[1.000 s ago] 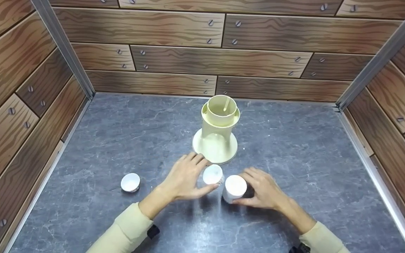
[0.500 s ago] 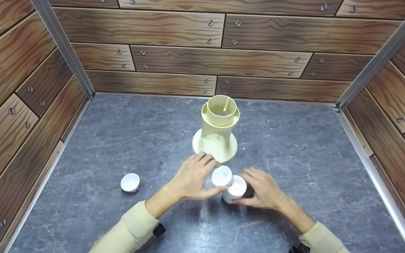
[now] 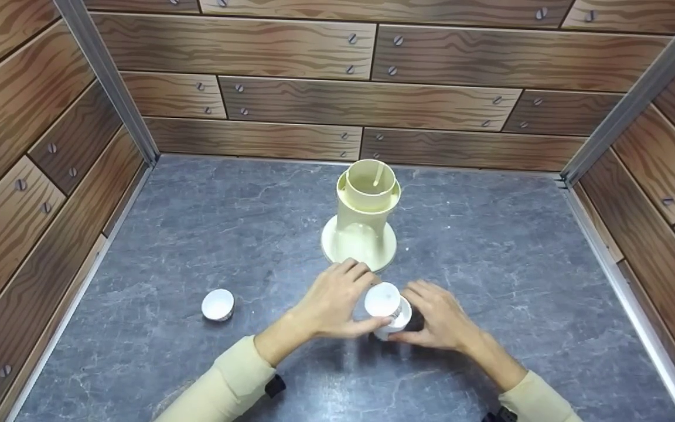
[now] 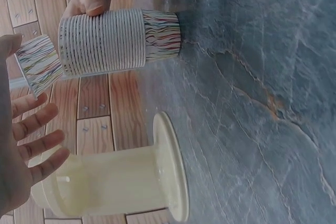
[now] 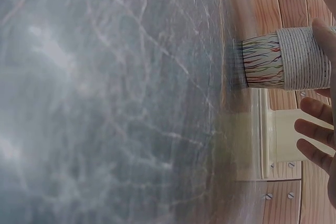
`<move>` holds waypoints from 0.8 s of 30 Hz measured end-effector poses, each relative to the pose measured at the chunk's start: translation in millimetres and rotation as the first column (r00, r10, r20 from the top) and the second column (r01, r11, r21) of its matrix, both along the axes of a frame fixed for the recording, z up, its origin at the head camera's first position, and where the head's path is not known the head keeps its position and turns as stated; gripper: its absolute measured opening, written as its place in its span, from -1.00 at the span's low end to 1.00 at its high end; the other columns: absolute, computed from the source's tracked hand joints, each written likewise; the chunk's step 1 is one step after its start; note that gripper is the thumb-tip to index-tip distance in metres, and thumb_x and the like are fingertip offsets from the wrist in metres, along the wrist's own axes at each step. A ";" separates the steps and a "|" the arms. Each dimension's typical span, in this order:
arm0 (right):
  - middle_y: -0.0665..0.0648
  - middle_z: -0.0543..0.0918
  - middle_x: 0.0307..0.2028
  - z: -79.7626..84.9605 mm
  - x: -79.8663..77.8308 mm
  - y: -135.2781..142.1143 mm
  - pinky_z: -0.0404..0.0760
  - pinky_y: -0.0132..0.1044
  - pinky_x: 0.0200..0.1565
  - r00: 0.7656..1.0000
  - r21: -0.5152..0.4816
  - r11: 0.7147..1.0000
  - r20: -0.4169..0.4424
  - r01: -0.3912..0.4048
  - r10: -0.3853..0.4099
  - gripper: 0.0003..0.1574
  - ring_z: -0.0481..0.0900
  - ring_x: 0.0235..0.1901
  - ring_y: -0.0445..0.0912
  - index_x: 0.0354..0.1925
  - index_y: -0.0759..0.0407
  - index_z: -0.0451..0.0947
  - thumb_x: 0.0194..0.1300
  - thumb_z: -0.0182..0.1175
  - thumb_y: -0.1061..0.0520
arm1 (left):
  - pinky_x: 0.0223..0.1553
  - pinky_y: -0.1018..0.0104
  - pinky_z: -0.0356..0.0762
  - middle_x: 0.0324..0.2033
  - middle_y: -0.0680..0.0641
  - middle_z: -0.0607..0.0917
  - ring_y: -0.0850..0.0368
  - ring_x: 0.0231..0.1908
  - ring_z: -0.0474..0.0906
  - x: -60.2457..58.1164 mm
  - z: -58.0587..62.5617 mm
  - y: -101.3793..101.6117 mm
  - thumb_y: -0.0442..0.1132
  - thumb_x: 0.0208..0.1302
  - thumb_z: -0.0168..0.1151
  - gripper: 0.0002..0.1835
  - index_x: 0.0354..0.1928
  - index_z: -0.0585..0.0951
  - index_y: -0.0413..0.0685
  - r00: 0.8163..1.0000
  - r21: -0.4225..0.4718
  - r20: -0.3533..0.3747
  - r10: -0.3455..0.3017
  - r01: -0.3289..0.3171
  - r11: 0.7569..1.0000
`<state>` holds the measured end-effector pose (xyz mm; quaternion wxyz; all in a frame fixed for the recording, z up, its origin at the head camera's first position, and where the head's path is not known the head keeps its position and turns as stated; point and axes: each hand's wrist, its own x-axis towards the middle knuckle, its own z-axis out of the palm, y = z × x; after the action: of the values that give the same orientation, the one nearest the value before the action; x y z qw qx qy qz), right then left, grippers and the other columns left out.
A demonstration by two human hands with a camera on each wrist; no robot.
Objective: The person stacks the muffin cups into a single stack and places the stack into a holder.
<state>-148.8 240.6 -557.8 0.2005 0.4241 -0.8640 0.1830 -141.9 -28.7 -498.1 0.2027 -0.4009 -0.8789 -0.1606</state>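
Between thumb and fingers, my left hand [image 3: 337,302] pinches one paper cup [image 4: 39,62] printed with thin coloured streaks. That cup tilts at the open top of a tall stack of matching paper cups [image 4: 102,43], partly covering the stack's mouth in the head view. My right hand [image 3: 440,316] grips the stack near its top from the right side, while the stack stands upright on the table. In the right wrist view the stack's streaked lowest cup [image 5: 262,62] shows, with the piled rims above it. Whether the pinched cup touches the stack's rim is hard to tell.
Just beyond the hands stands a cream cylindrical dispenser [image 3: 364,225] on a round base, its top open. A single paper cup [image 3: 217,305] sits on the marbled grey table [image 3: 226,223] at the left. Wood-patterned walls [image 3: 290,105] enclose the back and sides.
My left hand has moved right and slightly nearer with its paper cup, from beside the stack to over its mouth. The right hand and the stack have stayed in place.
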 end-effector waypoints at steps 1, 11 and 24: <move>-0.02 0.72 -0.12 -0.3 0.0 -0.1 0.68 -0.24 -0.04 1.000 -0.001 1.000 -0.004 0.000 0.000 -0.09 0.64 -0.16 -0.16 0.03 0.04 0.66 -0.04 0.52 -0.54 | -0.09 0.30 0.60 -0.15 0.11 0.68 0.17 -0.08 0.58 0.1 0.0 1.0 0.49 0.28 0.19 -0.38 -0.02 0.66 0.14 1.000 -0.001 -0.006 -0.002 0.002 1.000; -0.02 0.73 -0.12 -2.1 -0.9 -0.1 0.68 -0.26 -0.08 1.000 -0.008 1.000 -0.016 -0.001 0.001 -0.09 0.64 -0.17 -0.17 0.00 0.06 0.66 -0.04 0.51 -0.56 | -0.09 0.33 0.59 -0.11 0.11 0.69 0.18 -0.06 0.57 0.3 -3.9 9.3 0.52 0.29 0.15 -0.36 0.03 0.67 0.16 1.000 -0.051 -0.009 0.001 -0.001 0.999; -0.05 0.73 -0.12 -1.0 0.0 -0.2 0.68 -0.28 -0.07 1.000 -0.032 0.999 0.021 0.002 -0.002 -0.11 0.65 -0.16 -0.19 0.01 0.04 0.67 0.01 0.47 -0.58 | -0.09 0.33 0.59 -0.09 0.11 0.70 0.18 -0.05 0.57 -3.4 -12.1 15.9 0.54 0.29 0.12 -0.33 0.03 0.66 0.16 1.000 -0.087 -0.011 0.003 -0.004 0.996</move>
<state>-148.8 240.4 -558.8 0.1982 0.4180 -0.8634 0.2013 -145.2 -12.8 -510.3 0.1902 -0.4087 -0.8846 -0.1198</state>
